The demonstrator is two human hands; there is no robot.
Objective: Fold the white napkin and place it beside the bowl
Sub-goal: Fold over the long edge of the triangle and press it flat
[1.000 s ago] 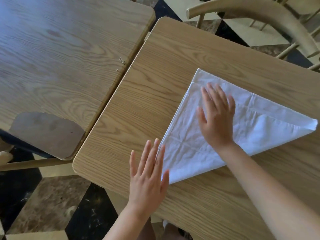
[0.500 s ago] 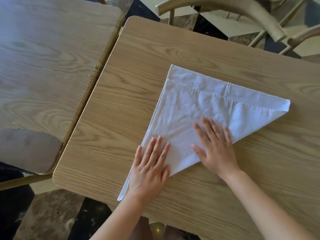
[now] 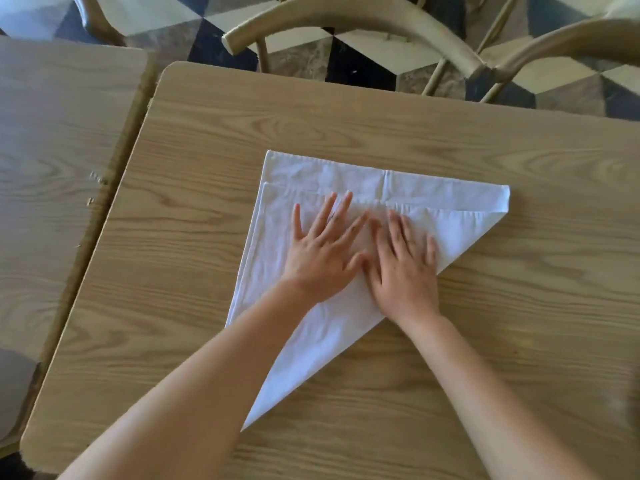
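The white napkin [image 3: 433, 199] lies folded into a triangle on the wooden table [image 3: 536, 306], one point toward the table's near edge and one toward the right. My left hand [image 3: 322, 251] rests flat on the middle of the cloth, fingers spread. My right hand [image 3: 405, 268] lies flat beside it, thumb touching the left hand, palm near the napkin's diagonal folded edge. Both press down and grip nothing. No bowl is in view.
A second wooden table [image 3: 59, 161] stands close on the left, with a narrow gap between them. Two curved wooden chair backs [image 3: 363, 15] stand beyond the far edge, over a black, white and grey tiled floor [image 3: 363, 71].
Both hands slid up from the napkin's near corner and diagonal edge to its middle and now lie side by side. The view shifted, so the table appears lower and more central.
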